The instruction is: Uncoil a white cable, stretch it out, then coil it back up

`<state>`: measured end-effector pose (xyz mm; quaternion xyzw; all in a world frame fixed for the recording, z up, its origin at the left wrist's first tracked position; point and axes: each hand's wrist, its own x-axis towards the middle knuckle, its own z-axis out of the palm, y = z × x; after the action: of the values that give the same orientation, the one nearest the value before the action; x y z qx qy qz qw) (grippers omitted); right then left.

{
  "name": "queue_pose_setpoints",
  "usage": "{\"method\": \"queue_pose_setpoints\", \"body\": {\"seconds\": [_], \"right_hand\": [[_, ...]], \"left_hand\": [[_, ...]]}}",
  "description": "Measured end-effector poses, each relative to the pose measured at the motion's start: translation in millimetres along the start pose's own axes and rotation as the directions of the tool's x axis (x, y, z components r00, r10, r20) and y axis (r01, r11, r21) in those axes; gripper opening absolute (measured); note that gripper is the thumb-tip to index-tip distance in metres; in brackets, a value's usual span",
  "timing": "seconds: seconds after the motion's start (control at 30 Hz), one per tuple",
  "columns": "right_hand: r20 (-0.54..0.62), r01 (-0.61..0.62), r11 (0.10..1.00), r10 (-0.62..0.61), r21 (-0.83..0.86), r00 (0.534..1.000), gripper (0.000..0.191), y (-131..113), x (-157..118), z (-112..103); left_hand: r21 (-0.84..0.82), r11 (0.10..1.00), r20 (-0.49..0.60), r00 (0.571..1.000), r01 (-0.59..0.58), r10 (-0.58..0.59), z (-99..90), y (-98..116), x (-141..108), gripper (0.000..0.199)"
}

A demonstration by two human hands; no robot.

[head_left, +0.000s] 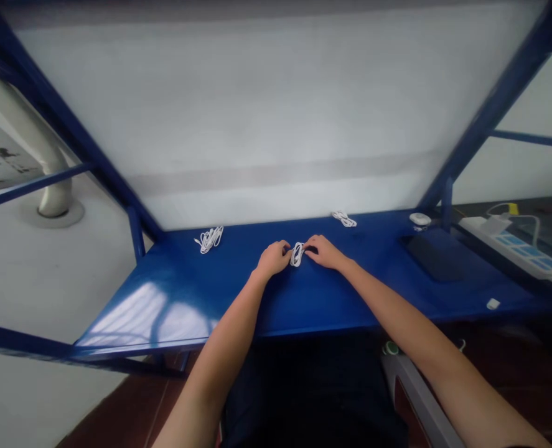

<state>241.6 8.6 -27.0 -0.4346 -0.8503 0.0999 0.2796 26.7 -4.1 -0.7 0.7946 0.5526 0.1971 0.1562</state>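
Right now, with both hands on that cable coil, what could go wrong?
1. The coil is pinched only at its sides by the left hand and right hand; its loops may spring loose.
2. Two other coils, and, lie apart on the shelf; a sweeping arm could knock or tangle them.

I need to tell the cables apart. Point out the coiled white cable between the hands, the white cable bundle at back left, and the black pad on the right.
Coiled white cable (pixel 297 254), head view, middle of the coil.
White cable bundle (pixel 209 238), head view, centre of the loops.
Black pad (pixel 433 258), head view, middle of its top face.
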Motion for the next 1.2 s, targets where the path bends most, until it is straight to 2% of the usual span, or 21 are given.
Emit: {"method": "queue_pose_setpoints", "body": {"seconds": [0.13,0.23,0.37,0.57,0.67,0.83,1.0,1.2], "right_hand": [[0.036,0.002,0.998,0.0,-0.057,0.999,0.021,-2,1,0],[0.042,-0.004,0.997,0.007,-0.081,0.999,0.021,-3,1,0],[0.043,-0.014,0.996,0.018,-0.087,0.999,0.021,-6,1,-1],[0.085,0.005,0.99,0.007,-0.14,0.996,0.024,-10,1,-4],[0.11,0.017,0.981,0.004,-0.193,0.994,0.028,-15,2,-4],[0.141,0.042,0.981,-0.016,-0.188,0.99,0.021,-28,5,-2],[0.2,0.004,0.993,0.02,-0.122,0.98,0.008,-41,9,-1],[0.281,-0.005,0.999,0.016,-0.037,0.96,0.004,-39,10,-7]], "left_hand": [[-0.041,0.994,-0.015,0.995,-0.097,0.097,1.5,7,-5,0.028],[0.03,0.991,0.038,0.99,-0.134,0.133,0.7,14,-8,0.032],[0.116,0.987,0.07,0.993,-0.108,0.1,-0.3,19,-10,0.03],[0.185,0.982,0.023,0.999,-0.038,0.034,3.4,20,-10,0.023],[0.208,0.977,0.011,0.999,-0.041,0.04,5.1,19,-9,0.023],[0.141,0.989,0.03,0.998,-0.05,0.046,4.5,13,-4,0.019],[0.035,0.994,0.035,0.994,-0.101,0.1,1.5,5,0,0.017],[-0.035,0.98,0.095,0.976,-0.194,0.196,-0.6,-2,2,0.02]]}}
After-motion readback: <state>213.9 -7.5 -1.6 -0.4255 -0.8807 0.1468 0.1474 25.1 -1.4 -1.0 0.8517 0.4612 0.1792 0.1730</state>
